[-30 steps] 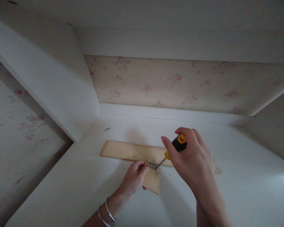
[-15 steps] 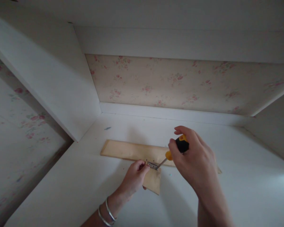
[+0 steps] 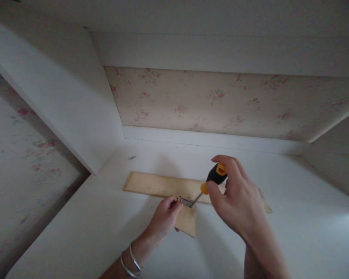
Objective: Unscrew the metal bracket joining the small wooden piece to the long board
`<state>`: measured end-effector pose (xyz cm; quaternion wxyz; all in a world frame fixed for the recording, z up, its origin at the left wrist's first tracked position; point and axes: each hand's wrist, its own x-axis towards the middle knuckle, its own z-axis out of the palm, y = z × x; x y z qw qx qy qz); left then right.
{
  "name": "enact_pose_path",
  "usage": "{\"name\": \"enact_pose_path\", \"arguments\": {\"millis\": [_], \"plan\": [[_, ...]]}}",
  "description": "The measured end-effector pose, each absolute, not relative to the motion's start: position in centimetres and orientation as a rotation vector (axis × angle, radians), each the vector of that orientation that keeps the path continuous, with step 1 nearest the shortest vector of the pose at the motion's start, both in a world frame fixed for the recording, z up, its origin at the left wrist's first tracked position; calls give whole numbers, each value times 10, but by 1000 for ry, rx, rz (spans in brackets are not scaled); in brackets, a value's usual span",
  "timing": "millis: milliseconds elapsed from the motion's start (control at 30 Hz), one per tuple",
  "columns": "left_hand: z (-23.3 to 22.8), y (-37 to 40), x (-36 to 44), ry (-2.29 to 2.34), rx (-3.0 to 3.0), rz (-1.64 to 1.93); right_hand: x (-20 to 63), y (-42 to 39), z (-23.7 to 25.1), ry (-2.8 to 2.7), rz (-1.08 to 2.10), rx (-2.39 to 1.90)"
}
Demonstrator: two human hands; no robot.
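Head view, lower centre: left hand [image 3: 164,217] (two silver bangles [image 3: 130,261] at the wrist) pinches a small metal bracket [image 3: 187,202] on pale wooden boards [image 3: 159,185]. Right hand [image 3: 238,197], fingers clamped around a black-and-yellow screwdriver [image 3: 213,179], sets its tip on the bracket. Behind, floral wallpaper [image 3: 209,102].

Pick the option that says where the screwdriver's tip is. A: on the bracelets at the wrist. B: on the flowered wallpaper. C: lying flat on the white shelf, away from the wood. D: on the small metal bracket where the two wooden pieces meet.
D: the right hand holds the screwdriver with its tip on the metal bracket, which the left hand steadies on the wooden pieces.
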<state>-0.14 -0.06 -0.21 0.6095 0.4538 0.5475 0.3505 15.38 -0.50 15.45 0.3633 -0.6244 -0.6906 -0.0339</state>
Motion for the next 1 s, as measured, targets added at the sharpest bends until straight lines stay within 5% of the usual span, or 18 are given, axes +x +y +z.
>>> {"name": "enact_pose_path", "arguments": {"millis": [1000], "plan": [[-7,-3,-2,1225,1069,803,163,-1,158,-1715,-138,-1705]]}}
